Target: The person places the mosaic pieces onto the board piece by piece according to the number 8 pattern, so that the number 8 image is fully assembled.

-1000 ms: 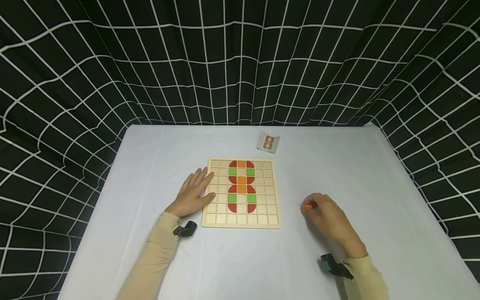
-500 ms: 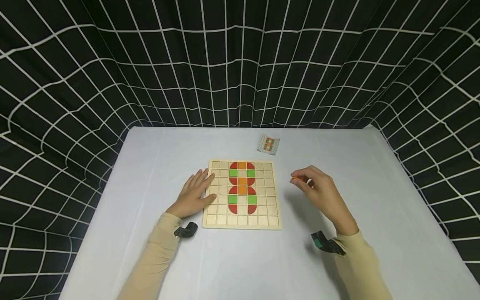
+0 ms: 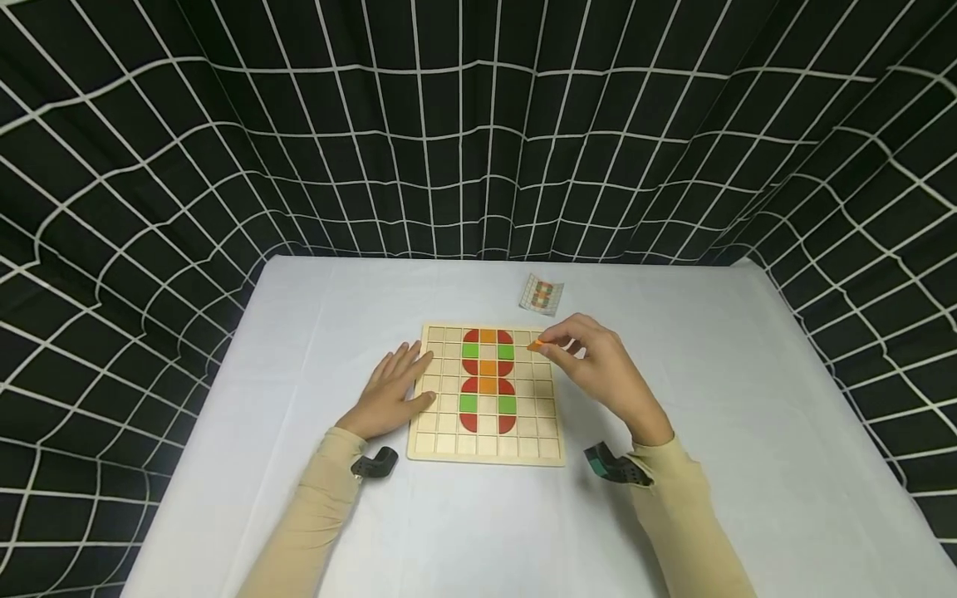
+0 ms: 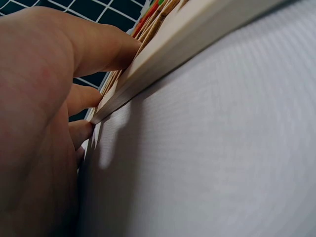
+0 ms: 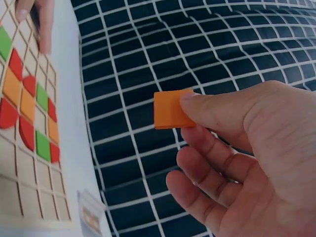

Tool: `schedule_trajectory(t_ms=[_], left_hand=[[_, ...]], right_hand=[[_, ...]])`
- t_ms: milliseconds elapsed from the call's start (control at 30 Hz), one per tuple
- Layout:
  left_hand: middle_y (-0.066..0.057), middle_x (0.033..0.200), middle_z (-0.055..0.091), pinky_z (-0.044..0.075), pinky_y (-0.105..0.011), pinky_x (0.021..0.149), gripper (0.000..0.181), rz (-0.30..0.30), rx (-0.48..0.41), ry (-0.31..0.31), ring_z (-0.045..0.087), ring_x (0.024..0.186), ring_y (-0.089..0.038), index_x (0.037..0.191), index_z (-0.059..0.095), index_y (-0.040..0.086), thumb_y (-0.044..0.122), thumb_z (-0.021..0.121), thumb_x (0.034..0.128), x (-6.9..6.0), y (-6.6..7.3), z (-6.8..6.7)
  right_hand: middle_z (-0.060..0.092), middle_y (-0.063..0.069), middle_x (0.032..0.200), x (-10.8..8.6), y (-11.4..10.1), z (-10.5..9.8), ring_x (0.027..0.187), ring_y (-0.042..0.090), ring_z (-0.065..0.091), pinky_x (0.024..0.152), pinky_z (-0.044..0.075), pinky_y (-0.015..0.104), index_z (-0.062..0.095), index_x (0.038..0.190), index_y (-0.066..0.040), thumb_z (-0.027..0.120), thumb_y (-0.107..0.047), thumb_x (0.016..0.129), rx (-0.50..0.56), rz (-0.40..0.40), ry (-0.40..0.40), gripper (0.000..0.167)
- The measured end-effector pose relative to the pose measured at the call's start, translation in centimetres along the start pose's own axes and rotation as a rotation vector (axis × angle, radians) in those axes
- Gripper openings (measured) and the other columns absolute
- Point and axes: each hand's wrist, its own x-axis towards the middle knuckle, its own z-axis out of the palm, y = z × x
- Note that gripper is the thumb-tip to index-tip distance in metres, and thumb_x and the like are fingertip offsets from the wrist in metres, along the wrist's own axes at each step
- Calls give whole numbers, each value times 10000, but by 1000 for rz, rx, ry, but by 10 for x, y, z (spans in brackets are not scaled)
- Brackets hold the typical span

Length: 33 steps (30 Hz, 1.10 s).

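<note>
An orange square tile (image 5: 170,109) is pinched between the thumb and forefinger of my right hand (image 3: 598,361), held above the right part of a wooden grid board (image 3: 441,448). On the board, red quarter-round tiles (image 3: 507,424), green square tiles (image 3: 468,403) and orange ones (image 3: 488,385) form a figure-eight pattern. The bottom middle cell between the two lowest red tiles shows bare wood. My left hand (image 3: 385,394) rests on the board's left edge with its fingers spread; the left wrist view shows its fingertips touching the rim (image 4: 163,54).
A small printed card (image 3: 542,295) with a matching coloured pattern lies behind the board. The white-covered table (image 3: 336,307) is bounded at the back and sides by black curtains (image 3: 478,166) with white grid lines.
My right hand lifted the orange tile off the table's right side and carried it left and away from me, over the board. The left hand stayed on the board's edge.
</note>
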Motion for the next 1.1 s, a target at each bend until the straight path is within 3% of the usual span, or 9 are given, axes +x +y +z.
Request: schedule_trajectory(t_ms=[400, 633, 1100], left_hand=[[-46, 1734, 33, -68, -475, 1302, 732, -7, 19, 3, -42, 1611, -250, 1631, 215, 171, 402, 539, 1017, 0, -4, 5], [-68, 1732, 39, -63, -486, 1301, 722, 3, 20, 2, -32, 1610, -275, 1628, 223, 148, 384, 535, 1021, -1, 1, 1], [-72, 1732, 43, -64, -483, 1302, 723, -1, 13, -3, -30, 1610, -276, 1628, 222, 151, 392, 536, 1023, -1, 3, -2]], right_hand=[[699, -18, 1048, 3, -9, 31, 1000, 163, 613, 851, 555, 430, 751, 1057, -131, 712, -168, 952, 75, -16, -182, 118], [693, -31, 1022, 2, -7, 45, 994, 148, 607, 843, 530, 345, 747, 1053, -110, 702, -175, 962, 43, -18, -247, 121], [686, -80, 941, -3, -1, 72, 890, 81, 569, 805, 515, 269, 747, 987, -163, 723, -155, 937, -105, -41, -362, 56]])
